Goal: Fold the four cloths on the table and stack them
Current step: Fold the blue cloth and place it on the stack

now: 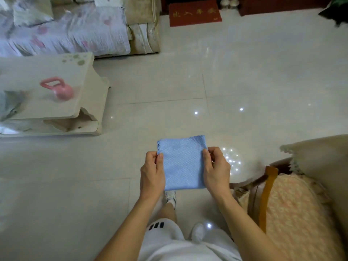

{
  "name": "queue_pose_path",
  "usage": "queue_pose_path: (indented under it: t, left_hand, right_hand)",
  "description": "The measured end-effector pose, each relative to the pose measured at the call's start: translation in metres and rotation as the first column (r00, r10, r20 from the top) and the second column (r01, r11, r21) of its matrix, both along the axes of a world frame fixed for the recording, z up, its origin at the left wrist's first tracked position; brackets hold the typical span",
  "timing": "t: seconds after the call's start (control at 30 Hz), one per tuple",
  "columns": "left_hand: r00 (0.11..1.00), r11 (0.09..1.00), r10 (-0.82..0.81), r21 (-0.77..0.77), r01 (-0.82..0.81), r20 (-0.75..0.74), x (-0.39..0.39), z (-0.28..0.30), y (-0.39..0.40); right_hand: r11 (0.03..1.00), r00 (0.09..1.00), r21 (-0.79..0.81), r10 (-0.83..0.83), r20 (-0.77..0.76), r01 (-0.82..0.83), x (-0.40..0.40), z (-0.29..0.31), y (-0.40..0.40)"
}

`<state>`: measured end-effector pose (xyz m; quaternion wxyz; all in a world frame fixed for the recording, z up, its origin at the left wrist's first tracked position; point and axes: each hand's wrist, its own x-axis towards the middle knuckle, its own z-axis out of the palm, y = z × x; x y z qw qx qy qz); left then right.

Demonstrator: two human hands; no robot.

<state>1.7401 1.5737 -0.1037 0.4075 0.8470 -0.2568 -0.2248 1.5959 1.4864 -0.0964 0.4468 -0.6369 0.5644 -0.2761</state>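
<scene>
A light blue textured cloth (182, 164), folded into a small rectangle, is held up in the air above the tiled floor. My left hand (152, 171) pinches its left edge between thumb and fingers. On the opposite edge my right hand (215, 169) pinches it the same way. The cloth hangs flat between the two hands. No other cloth shows in this view.
A pale low table (81, 87) stands at the left with a pink kettlebell (58, 89) on it. A sofa with a floral cover (75, 29) is behind it. An orange patterned cushion seat (297, 210) is at the right. A red doormat (194, 13) lies far ahead.
</scene>
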Motion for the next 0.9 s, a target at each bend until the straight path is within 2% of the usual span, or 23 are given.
queue_pose_path:
  t: [0.47,0.9]
  left_hand:
    - [0.968,0.967,-0.252,-0.027,0.252,-0.004,0.122,0.003,-0.163]
    - [0.905,0.907,-0.421,-0.035,0.419,-0.056,0.124,0.0,-0.28]
  right_hand:
    - [0.974,0.974,-0.025,-0.225,-0.039,0.224,0.105,0.012,-0.131]
    - [0.919,0.918,-0.032,-0.394,-0.042,0.393,0.1,0.003,-0.219]
